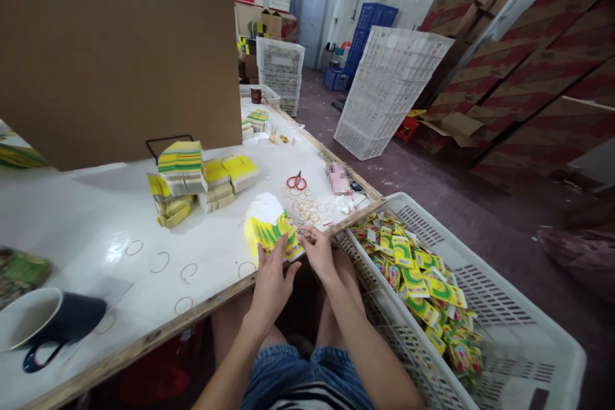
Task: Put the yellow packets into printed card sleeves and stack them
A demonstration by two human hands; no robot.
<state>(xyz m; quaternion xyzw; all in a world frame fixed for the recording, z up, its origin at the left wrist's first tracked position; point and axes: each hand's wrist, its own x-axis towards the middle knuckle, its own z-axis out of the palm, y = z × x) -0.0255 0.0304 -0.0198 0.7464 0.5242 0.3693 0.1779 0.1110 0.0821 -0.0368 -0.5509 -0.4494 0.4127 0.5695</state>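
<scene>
A fanned row of yellow-and-green packets lies on the white tabletop close to the front edge, with a white pile behind it. My left hand rests on the near side of the row, fingers stretched out and thumb apart. At the row's right end, my right hand has its thumb and fingers closed on the edge of a packet. Beyond both hands are loose rubber bands and red-handled scissors.
Bundled packet stacks stand left of centre before a large brown cardboard panel. A dark blue mug is at the near left. To my right, a white plastic crate holds many loose packets. Stacked crates stand on the floor beyond.
</scene>
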